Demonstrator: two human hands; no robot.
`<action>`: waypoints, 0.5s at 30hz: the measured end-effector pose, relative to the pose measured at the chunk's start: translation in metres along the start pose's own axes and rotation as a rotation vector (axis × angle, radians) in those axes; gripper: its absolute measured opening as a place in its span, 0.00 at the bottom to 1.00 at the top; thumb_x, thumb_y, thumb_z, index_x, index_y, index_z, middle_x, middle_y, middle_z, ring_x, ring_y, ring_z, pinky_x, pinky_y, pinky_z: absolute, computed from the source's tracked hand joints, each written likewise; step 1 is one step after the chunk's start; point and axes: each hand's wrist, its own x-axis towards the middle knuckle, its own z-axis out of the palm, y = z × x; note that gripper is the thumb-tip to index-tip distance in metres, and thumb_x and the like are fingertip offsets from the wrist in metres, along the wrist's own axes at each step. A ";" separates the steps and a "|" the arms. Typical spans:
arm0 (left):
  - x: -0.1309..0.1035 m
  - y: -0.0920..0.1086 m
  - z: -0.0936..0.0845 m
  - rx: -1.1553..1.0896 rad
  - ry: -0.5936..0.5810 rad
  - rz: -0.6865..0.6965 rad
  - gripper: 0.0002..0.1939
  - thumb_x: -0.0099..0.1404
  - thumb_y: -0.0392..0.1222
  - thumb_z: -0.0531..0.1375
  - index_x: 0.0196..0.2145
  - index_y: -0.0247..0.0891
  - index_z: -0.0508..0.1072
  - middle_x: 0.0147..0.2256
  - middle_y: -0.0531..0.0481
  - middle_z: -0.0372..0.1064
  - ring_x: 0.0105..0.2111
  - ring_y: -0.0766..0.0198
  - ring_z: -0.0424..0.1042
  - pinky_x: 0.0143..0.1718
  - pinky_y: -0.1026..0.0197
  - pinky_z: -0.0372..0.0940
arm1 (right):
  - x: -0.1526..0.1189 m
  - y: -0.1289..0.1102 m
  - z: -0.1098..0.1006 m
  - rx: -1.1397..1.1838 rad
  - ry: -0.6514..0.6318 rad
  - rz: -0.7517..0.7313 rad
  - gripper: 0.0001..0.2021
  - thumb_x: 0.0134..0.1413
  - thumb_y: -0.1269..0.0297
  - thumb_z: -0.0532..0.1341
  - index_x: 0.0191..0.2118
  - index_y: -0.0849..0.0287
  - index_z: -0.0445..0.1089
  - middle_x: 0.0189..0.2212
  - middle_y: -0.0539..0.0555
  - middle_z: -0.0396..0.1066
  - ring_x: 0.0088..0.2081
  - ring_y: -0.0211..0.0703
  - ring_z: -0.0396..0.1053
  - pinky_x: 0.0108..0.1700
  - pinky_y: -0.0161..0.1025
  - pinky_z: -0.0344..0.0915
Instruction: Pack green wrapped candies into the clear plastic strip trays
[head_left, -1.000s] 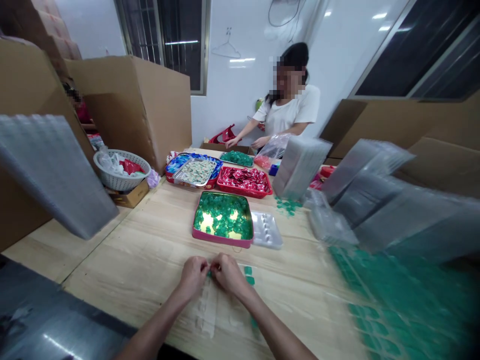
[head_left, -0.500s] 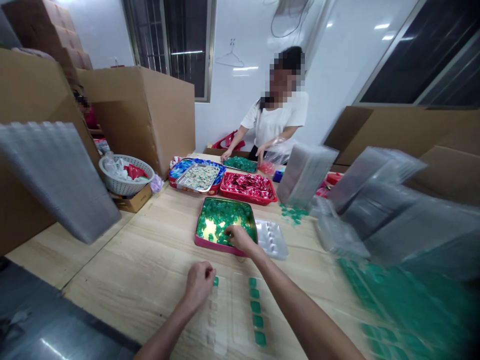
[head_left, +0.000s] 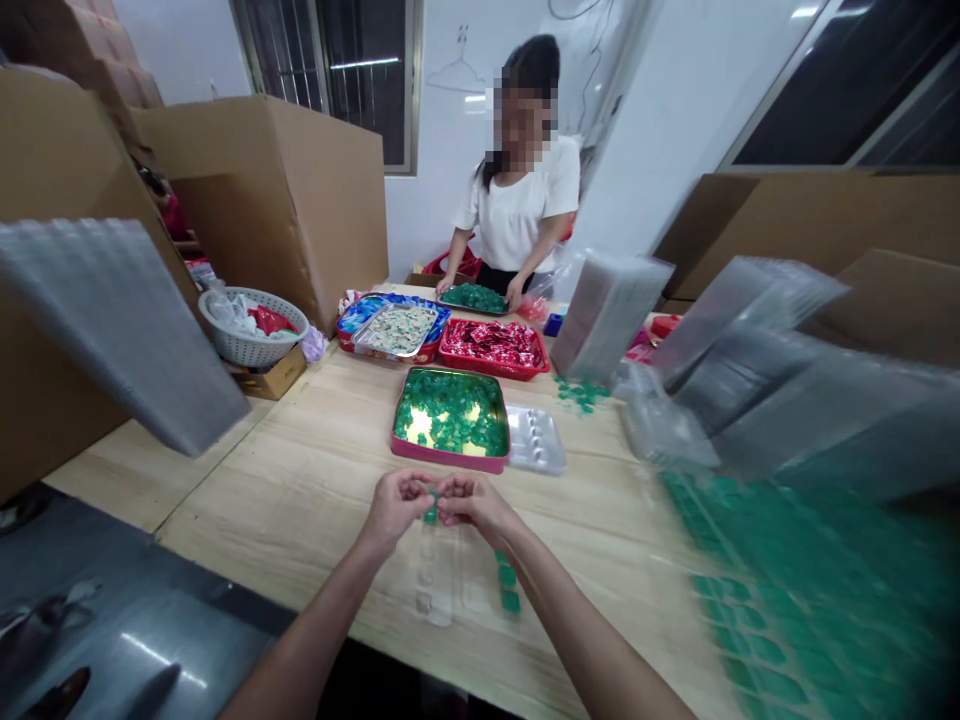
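Observation:
My left hand and my right hand meet over the top of a clear plastic tray. Both have their fingers pinched at a small green piece between them. Green pieces sit in a column of the tray under my right forearm, and the left column shows bare pockets lower down. Just beyond my hands stands a pink-rimmed tin with a gold bottom, holding many green pieces.
Beyond the tin are a red basket of red packets and a metal tray of small pieces. A person holds a green-filled tray. Stacked clear trays and filled green trays lie right.
My right hand has come back from the tin to my left hand at the tray's top. The person opposite now has both hands on the green-filled tray. The view has shifted.

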 end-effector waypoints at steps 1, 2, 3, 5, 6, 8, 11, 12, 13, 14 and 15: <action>-0.003 -0.005 -0.003 0.050 -0.030 -0.026 0.12 0.44 0.37 0.61 0.30 0.32 0.71 0.18 0.56 0.64 0.18 0.71 0.62 0.20 0.68 0.57 | -0.001 0.007 0.002 -0.012 0.005 0.015 0.15 0.27 0.64 0.70 0.27 0.62 0.68 0.18 0.47 0.69 0.19 0.33 0.65 0.25 0.33 0.63; -0.006 -0.009 -0.005 0.110 -0.059 -0.053 0.11 0.45 0.37 0.60 0.30 0.32 0.71 0.17 0.56 0.63 0.17 0.71 0.61 0.19 0.68 0.56 | -0.002 0.013 0.003 -0.030 0.008 0.031 0.15 0.28 0.63 0.70 0.26 0.61 0.67 0.17 0.46 0.68 0.18 0.33 0.64 0.24 0.33 0.63; -0.008 -0.014 -0.007 0.172 -0.081 -0.077 0.09 0.46 0.38 0.59 0.28 0.32 0.71 0.16 0.57 0.62 0.16 0.71 0.60 0.18 0.68 0.55 | -0.002 0.020 0.004 -0.057 0.014 0.039 0.15 0.28 0.63 0.69 0.25 0.61 0.67 0.16 0.45 0.67 0.17 0.33 0.64 0.23 0.33 0.62; -0.011 -0.023 -0.008 0.276 -0.093 -0.103 0.07 0.47 0.37 0.57 0.25 0.32 0.71 0.15 0.56 0.62 0.16 0.70 0.60 0.18 0.68 0.55 | -0.001 0.033 0.005 -0.162 0.029 0.019 0.11 0.32 0.63 0.67 0.23 0.61 0.66 0.14 0.45 0.65 0.17 0.34 0.62 0.21 0.32 0.59; -0.012 -0.027 -0.007 0.311 -0.087 -0.101 0.06 0.47 0.36 0.57 0.25 0.32 0.72 0.15 0.56 0.62 0.16 0.70 0.61 0.19 0.68 0.55 | 0.000 0.037 0.005 -0.248 0.046 -0.015 0.08 0.35 0.64 0.65 0.22 0.61 0.66 0.13 0.45 0.65 0.17 0.34 0.62 0.21 0.32 0.57; -0.012 -0.034 -0.005 0.381 -0.069 -0.086 0.06 0.47 0.34 0.56 0.23 0.33 0.72 0.15 0.56 0.62 0.18 0.69 0.61 0.20 0.67 0.55 | 0.001 0.042 0.006 -0.484 0.099 -0.108 0.03 0.38 0.69 0.60 0.19 0.61 0.67 0.13 0.46 0.65 0.17 0.35 0.62 0.21 0.32 0.56; -0.010 -0.040 -0.002 0.513 -0.053 -0.050 0.06 0.46 0.31 0.56 0.21 0.34 0.73 0.16 0.55 0.63 0.20 0.68 0.62 0.24 0.66 0.55 | -0.002 0.043 0.009 -0.846 0.174 -0.226 0.09 0.39 0.76 0.54 0.19 0.61 0.70 0.15 0.50 0.68 0.21 0.39 0.65 0.26 0.33 0.57; -0.010 -0.041 -0.001 0.555 -0.050 -0.036 0.07 0.46 0.30 0.56 0.20 0.35 0.73 0.16 0.55 0.64 0.21 0.67 0.62 0.25 0.65 0.55 | -0.004 0.042 0.011 -0.931 0.191 -0.250 0.10 0.39 0.77 0.54 0.19 0.61 0.71 0.17 0.51 0.70 0.23 0.40 0.66 0.27 0.33 0.57; -0.010 -0.042 0.000 0.592 -0.046 -0.020 0.07 0.46 0.30 0.56 0.20 0.35 0.73 0.17 0.54 0.65 0.22 0.67 0.62 0.26 0.65 0.55 | -0.006 0.041 0.013 -0.999 0.201 -0.272 0.11 0.39 0.77 0.53 0.20 0.60 0.72 0.18 0.52 0.71 0.25 0.41 0.67 0.29 0.34 0.58; -0.011 -0.043 0.000 0.622 -0.040 -0.005 0.07 0.46 0.29 0.56 0.19 0.35 0.73 0.18 0.53 0.65 0.23 0.66 0.63 0.28 0.64 0.55 | -0.008 0.040 0.014 -1.054 0.204 -0.289 0.12 0.40 0.77 0.53 0.21 0.60 0.72 0.20 0.53 0.72 0.26 0.42 0.68 0.30 0.34 0.58; -0.011 -0.044 0.001 0.656 -0.032 0.009 0.08 0.45 0.29 0.55 0.19 0.35 0.73 0.19 0.52 0.66 0.24 0.65 0.63 0.29 0.63 0.54 | -0.009 0.037 0.015 -1.097 0.201 -0.302 0.12 0.40 0.76 0.53 0.22 0.60 0.73 0.21 0.54 0.73 0.27 0.42 0.68 0.31 0.34 0.58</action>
